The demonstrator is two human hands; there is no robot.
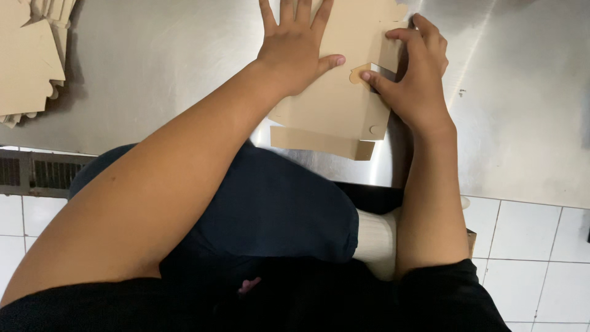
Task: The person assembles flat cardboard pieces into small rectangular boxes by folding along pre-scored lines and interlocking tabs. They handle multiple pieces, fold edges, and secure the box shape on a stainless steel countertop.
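One box: a flat tan cardboard box blank [335, 101], partly folded, lying on the steel table [184, 67] right at the near edge, just ahead of my knee
Side flap: the right side panel is tipped up off the table, with a little round-ended tab poking out by my thumb
Front flap: a narrow strip hangs out toward me, creased along its length
Left hand [294, 46]: fingers spread wide and flat, palm pressing the top of the blank down, not gripping anything
Right hand [416, 77]: curled around that raised side panel, thumb on the inside by the tab, fingers wrapped over the outer edge, so pinching the cardboard
Stack: more tan blanks [31, 55] piled at the far left of the table, well apart from what I'm working on
Below: my dark trousers [276, 209], then white floor tiles [528, 246]
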